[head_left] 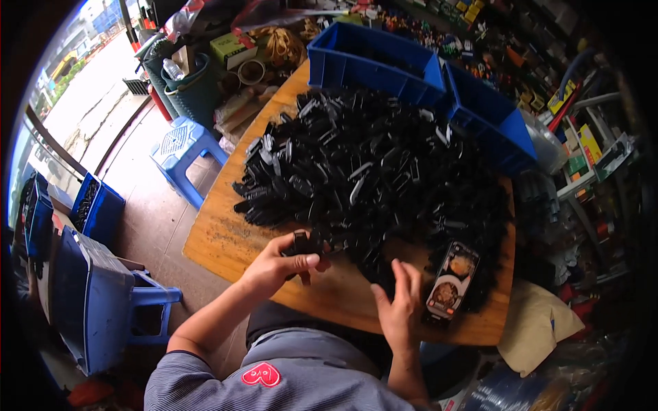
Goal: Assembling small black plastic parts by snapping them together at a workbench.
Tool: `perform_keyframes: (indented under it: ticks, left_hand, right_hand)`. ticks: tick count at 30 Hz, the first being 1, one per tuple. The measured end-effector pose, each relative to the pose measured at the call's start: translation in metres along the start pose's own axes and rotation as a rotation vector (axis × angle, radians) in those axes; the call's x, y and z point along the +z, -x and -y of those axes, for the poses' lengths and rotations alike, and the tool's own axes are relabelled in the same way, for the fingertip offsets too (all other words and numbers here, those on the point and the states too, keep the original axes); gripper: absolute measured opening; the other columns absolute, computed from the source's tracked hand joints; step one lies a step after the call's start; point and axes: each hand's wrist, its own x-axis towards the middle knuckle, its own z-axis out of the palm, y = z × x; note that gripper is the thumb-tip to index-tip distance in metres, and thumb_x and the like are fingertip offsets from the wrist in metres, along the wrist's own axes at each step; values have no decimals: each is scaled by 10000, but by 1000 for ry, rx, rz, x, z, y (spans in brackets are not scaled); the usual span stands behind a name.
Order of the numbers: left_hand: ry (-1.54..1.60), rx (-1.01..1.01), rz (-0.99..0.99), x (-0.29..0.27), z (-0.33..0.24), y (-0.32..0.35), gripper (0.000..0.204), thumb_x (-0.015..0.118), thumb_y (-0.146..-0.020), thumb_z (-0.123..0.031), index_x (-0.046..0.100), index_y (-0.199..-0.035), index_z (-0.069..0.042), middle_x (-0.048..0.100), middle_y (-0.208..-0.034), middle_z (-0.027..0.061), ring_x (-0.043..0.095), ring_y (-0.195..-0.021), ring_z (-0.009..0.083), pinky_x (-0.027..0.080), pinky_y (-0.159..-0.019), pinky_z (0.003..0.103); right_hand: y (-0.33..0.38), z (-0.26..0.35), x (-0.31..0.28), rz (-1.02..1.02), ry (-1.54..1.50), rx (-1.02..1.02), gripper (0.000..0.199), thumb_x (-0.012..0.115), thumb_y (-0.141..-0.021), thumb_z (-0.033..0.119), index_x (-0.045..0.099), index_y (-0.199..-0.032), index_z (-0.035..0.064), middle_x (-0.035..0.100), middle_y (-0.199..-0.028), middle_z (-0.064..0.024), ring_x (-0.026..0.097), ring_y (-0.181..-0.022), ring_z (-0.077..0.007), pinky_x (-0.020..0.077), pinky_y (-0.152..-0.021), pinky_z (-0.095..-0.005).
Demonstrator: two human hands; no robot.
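Blue plastic stools (179, 147) stand on the brownish floor at the left, beside a round wooden table (226, 236). On it, the left hand (277, 264) pinches a small black plastic part (300, 243) at the near edge of a big heap of black parts (373, 175). Just right, the right hand (399, 305) rests open, fingers spread, next to a phone (452, 281). Blue crates (373, 58) sit behind the heap, with cluttered shelves at the far right.

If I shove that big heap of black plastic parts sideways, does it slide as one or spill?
The heap of black parts is loose, separate pieces, so it would probably shear and spill. The left hand lifts one piece easily, so each seems light and stiff. Pieces near the table edge might drop.
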Motion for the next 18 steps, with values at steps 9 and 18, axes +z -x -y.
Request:
perform_keyframes:
  ticks: [9, 18]
  left_hand:
    - [-3, 212, 133, 1, -164, -224, 189, 579, -811, -274, 524, -839, -95, 595, -680, 95, 585, -523, 196, 474, -444, 271]
    - [-861, 763, 166, 44, -165, -208, 354, 649, -770, -219, 595, -1084, -65, 608, -1033, 56, 592, -936, 144, 468, -811, 292]
  right_hand:
    - [0, 9, 25, -24, -91, -123, 404, 696, -755, 165, 553, -1116, 55, 526, -1064, -120, 571, -918, -289, 494, -746, -338]
    - [-12, -1, 22, -9, -161, -110, 348, 699, -759, 153, 576, -1068, 50, 545, -1069, -108, 578, -817, -217, 501, -696, -293]
